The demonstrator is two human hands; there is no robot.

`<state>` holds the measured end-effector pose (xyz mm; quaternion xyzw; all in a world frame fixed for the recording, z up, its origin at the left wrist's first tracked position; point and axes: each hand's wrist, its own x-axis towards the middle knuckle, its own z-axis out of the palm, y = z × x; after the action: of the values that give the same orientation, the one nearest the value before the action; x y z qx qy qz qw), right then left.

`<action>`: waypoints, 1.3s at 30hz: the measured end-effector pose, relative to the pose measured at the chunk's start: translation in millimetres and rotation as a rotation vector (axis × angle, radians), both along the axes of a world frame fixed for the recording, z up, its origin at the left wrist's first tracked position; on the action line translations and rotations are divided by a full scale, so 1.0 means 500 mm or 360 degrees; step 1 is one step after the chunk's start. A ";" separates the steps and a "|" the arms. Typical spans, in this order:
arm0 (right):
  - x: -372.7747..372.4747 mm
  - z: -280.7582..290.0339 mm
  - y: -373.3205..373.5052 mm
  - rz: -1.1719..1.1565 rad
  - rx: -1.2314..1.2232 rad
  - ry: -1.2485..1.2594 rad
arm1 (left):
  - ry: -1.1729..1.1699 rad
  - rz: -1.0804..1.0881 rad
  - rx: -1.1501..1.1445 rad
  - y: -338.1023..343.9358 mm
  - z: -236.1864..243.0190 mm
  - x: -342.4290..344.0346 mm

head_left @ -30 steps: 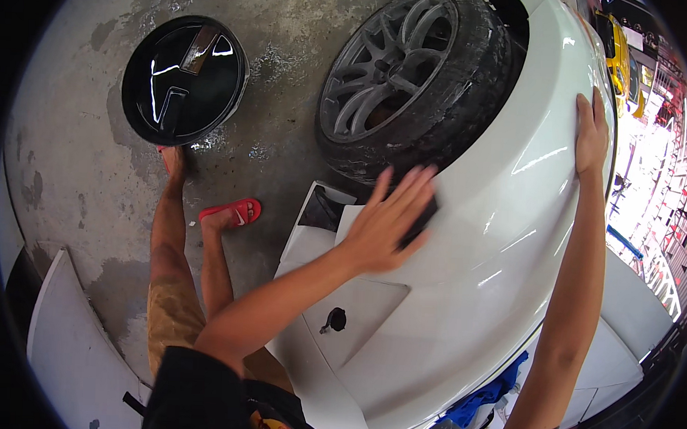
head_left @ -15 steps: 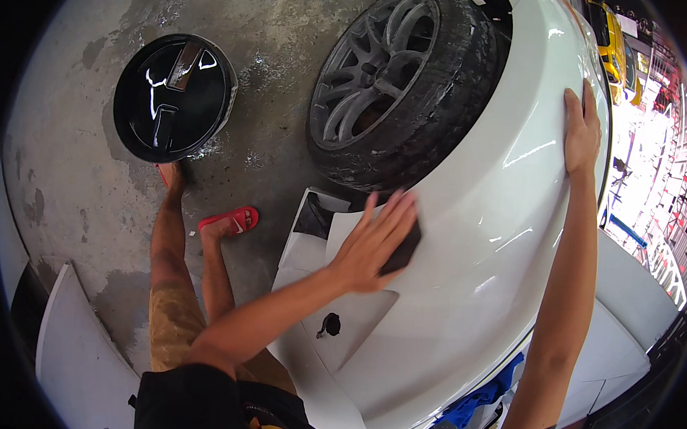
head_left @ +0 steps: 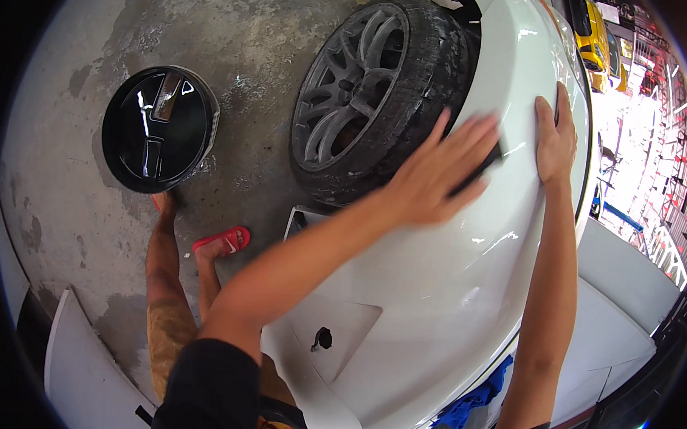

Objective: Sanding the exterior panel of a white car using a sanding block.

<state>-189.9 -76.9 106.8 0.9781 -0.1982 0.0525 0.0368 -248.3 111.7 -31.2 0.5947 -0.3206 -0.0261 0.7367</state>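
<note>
by the wheel (head_left: 349, 88), the left hand (head_left: 434, 178) is clasping a dark pad (head_left: 482, 171), the right hand (head_left: 556, 148) is resting thumb-apart on white bodywork (head_left: 439, 282), work apparently looking unfinished, amount done unclear.

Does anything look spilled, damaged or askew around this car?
Yes: glinting, wet-looking patches on the concrete floor beside the black bucket suggest splashed liquid, and the tyre carries pale, scuffed-looking streaks, though these may be dirt. The white bodywork near the left hand and right hand shows no obvious damage.
</note>
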 end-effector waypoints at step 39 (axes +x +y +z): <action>-0.016 0.039 0.011 0.0159 0.0155 0.0207 | 0.1154 -0.0096 0.0065 0.140 0.135 -0.070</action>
<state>-197.7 -71.4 126.3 0.9887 -0.1487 -0.0191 -0.0006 -283.3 181.5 36.3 0.5516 -0.0556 -0.2634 0.7895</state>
